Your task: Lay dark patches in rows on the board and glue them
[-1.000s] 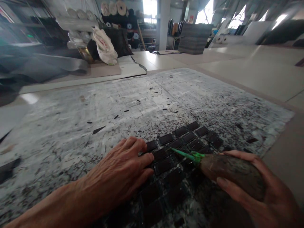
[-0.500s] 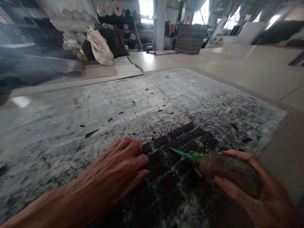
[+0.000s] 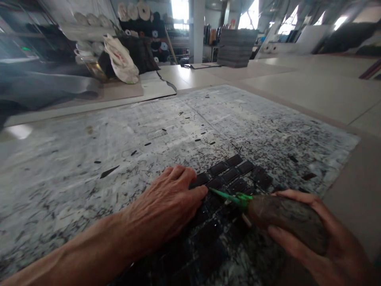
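Several dark rectangular pieces (image 3: 233, 160) lie in close rows on the stained sheet in front of me. My right hand (image 3: 333, 234) is wrapped round a brown squeeze bottle (image 3: 288, 218) with a long green nozzle (image 3: 224, 194). The bottle lies tilted on its side, its nozzle pointing left over the pieces. Curled low over the left part of the rows is my left hand (image 3: 172, 198), with its fingers bunched and fingertips down at the pieces, right beside the nozzle tip. What those fingers hold, if anything, is hidden.
A whitish sheet (image 3: 143, 123), speckled with dark marks and scraps, covers the worktable (image 3: 312, 87). A dark pointed scrap (image 3: 109, 171) lies to the left. Farther back are a grey stack of sheets (image 3: 236, 47), a cream cloth bag (image 3: 122, 61) and fabric rolls (image 3: 143, 10).
My left hand has moved right across the pieces, up to the nozzle tip, and its fingers have drawn together. The bottle in my right hand has hardly moved.
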The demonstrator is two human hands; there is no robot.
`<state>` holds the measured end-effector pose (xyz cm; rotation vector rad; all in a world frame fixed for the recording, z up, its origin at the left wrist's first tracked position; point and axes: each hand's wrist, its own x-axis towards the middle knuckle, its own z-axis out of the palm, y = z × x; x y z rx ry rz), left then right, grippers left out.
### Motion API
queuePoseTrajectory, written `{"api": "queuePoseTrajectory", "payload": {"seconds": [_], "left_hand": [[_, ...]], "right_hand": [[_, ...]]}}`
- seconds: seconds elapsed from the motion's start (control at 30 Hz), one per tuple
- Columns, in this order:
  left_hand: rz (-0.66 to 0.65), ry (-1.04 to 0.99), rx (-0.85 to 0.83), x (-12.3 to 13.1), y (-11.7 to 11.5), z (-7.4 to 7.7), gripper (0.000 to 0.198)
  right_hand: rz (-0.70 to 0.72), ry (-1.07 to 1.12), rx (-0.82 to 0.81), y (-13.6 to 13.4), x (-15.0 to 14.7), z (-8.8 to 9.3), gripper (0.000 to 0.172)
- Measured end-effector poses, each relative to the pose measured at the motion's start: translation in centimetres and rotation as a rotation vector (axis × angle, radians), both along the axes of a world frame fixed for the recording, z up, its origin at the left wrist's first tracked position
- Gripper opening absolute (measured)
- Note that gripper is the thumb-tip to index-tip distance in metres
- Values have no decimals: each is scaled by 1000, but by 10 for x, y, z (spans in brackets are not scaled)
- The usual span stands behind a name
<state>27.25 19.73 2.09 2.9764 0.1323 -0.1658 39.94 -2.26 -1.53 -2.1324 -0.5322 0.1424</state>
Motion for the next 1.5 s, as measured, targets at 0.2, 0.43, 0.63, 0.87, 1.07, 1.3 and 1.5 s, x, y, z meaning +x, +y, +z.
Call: {"api": "queuePoseTrajectory", "payload": {"seconds": [0.2,0.43,0.63,0.87,1.07,1.3,1.5], "left_hand": [[-5,54,5,5,1,2,30],[13,88,4,9,0,6,28],[14,87,-15,11,1,5,27],[22,113,-43,10,0,8,25],[47,130,-49,11,-2,11,26],[34,72,-69,13,-2,10,25],[29,62,-88,12,2,4,23]], "right_hand": [[57,-74,-16,-6,13,-5,36],[-51,36,-38,1,6,5,41],[41,-117,-73,-7,22,-1,39],[73,-235,-69,-14,33,-10,41],[64,-249,-66,-12,35,-9,39],[31,-177,-80,-19,38,-10,42],[-94,-114,-60,-11,34,-8,45]]}}
